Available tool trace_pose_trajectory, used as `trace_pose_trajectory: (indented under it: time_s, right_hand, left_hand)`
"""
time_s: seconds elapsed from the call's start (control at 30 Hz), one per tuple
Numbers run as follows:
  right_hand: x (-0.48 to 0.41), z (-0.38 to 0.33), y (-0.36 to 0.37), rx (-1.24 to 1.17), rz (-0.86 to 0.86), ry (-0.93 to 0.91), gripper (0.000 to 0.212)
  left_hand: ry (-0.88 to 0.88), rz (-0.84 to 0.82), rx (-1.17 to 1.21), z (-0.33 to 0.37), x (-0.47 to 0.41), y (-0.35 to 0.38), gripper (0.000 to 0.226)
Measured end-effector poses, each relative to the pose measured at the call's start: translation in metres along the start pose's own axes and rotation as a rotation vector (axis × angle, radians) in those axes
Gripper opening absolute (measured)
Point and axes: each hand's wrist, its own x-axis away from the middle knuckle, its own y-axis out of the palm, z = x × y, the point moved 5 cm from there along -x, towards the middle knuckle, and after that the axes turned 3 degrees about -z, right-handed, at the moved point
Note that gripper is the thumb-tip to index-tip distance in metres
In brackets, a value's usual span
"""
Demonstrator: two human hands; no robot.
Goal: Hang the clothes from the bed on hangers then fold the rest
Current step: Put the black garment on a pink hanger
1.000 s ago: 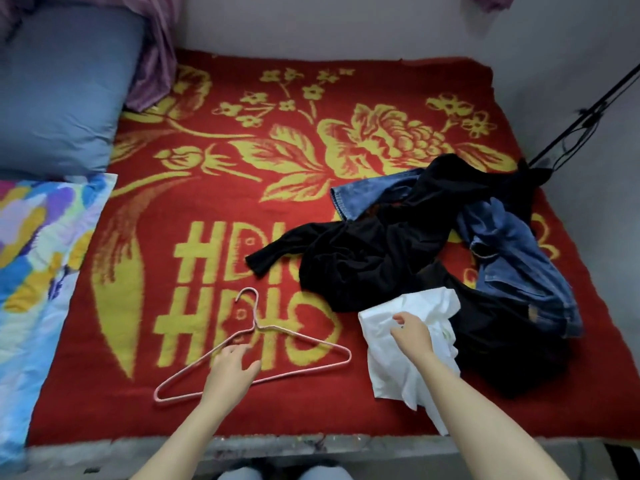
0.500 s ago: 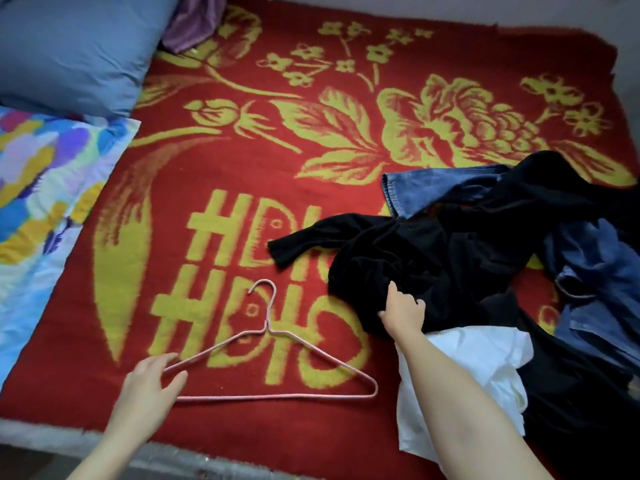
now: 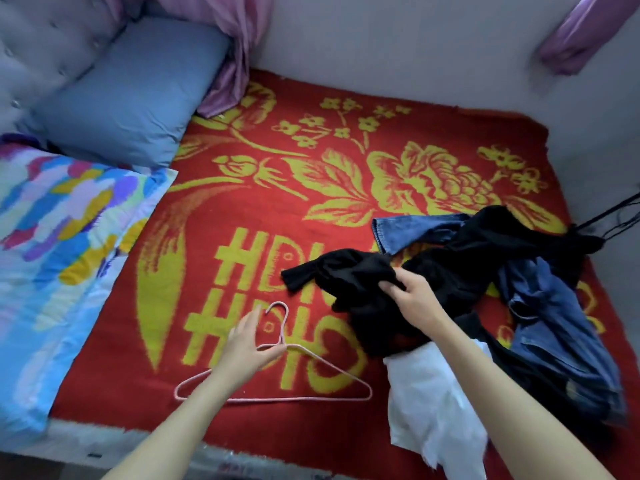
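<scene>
Barely begun, judging by the bed: no garment is on a hanger and nothing is folded. The right hand [image 3: 414, 299] grips a bunched fold of a crumpled black fabric garment [image 3: 346, 268], fingers curled into the cloth, and one sleeve-like end trails off to that hand's left. The left hand [image 3: 247, 344] is spread wide, fingers straight, just over the neck of a thin pink wire hanger [image 3: 304, 399]. The hanger lies flat and bare on the red woven blanket with yellow flowers [image 3: 114, 375]. Whether the thumb touches the wire cannot be told. Under the right forearm, nearer the person, lies a rumpled white cloth garment [image 3: 433, 403], its top edge tucked beneath the black one. Beyond the right hand and to its right sprawls blue denim clothing [image 3: 554, 306], tangled with more black fabric; how many pieces the heap holds is unclear. The step in hand looks like bringing the black garment to the hanger. Hanging it, hanging whatever else suits a hanger, and folding the rest all remain. Only one hanger is in view.
</scene>
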Motion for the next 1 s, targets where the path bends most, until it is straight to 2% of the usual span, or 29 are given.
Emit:
trace_pose_trajectory:
  time_s: [0.07,0.2,0.3,0.37,0.4,0.47,0.5,0.57,0.63,0.7,0.8,0.87,0.93,1.0]
  right_hand:
    - [0.007,-0.062,-0.03,-0.207,-0.028,-0.063,0.019]
    - [0.026,-0.16,-0.069,-0.616,-0.112,-0.101,0.025]
    - [0.032,-0.215,-0.082,-0.726,-0.112,-0.156,0.026]
    - [0.031,-0.241,-0.086,-0.758,-0.107,-0.195,0.032]
    - [0.03,-0.251,-0.087,-0.777,-0.106,-0.213,0.036]
    - [0.028,-0.267,-0.085,-0.84,-0.126,-0.221,0.036]
    - [0.026,-0.272,-0.082,-0.867,-0.138,-0.216,0.032]
    - [0.019,-0.275,-0.077,-0.886,-0.143,-0.192,0.028]
    - [0.008,-0.263,-0.072,-0.867,-0.114,-0.148,0.026]
    - [-0.004,-0.239,-0.065,-0.685,-0.034,-0.081,0.027]
    - [-0.015,-0.201,-0.043,-0.251,0.022,0.028,0.028]
    - [-0.014,-0.185,-0.013,-0.165,-0.094,0.027,0.041]
    - [-0.006,-0.186,0.029,-0.169,-0.277,-0.085,0.067]
    - [0.008,-0.194,0.07,-0.146,-0.337,-0.218,0.095]
  left_hand:
    - [0.142,-0.021,0.042,0.038,-0.005,-0.016,0.116]
    - [0.465,0.052,0.194,0.116,-0.001,-0.086,0.136]
    - [0.608,0.049,0.323,0.153,0.008,-0.147,0.147]
    - [0.677,-0.033,0.478,0.167,0.016,-0.181,0.145]
    - [0.706,-0.08,0.559,0.173,0.02,-0.195,0.135]
    - [0.761,-0.173,0.636,0.184,0.027,-0.216,0.096]
    - [0.787,-0.183,0.651,0.191,0.033,-0.224,0.069]
    - [0.768,-0.07,0.694,0.197,0.036,-0.237,0.008]
    - [0.71,0.085,0.806,0.189,0.037,-0.256,0.032]
    - [0.662,0.242,0.869,0.177,0.042,-0.279,0.031]
    - [0.699,0.396,0.592,0.172,0.054,-0.305,0.033]
    - [0.751,0.412,0.258,0.178,0.064,-0.305,0.039]
    - [0.731,0.417,0.012,0.179,0.071,-0.3,0.035]
    - [0.677,0.454,-0.068,0.174,0.075,-0.297,0.047]
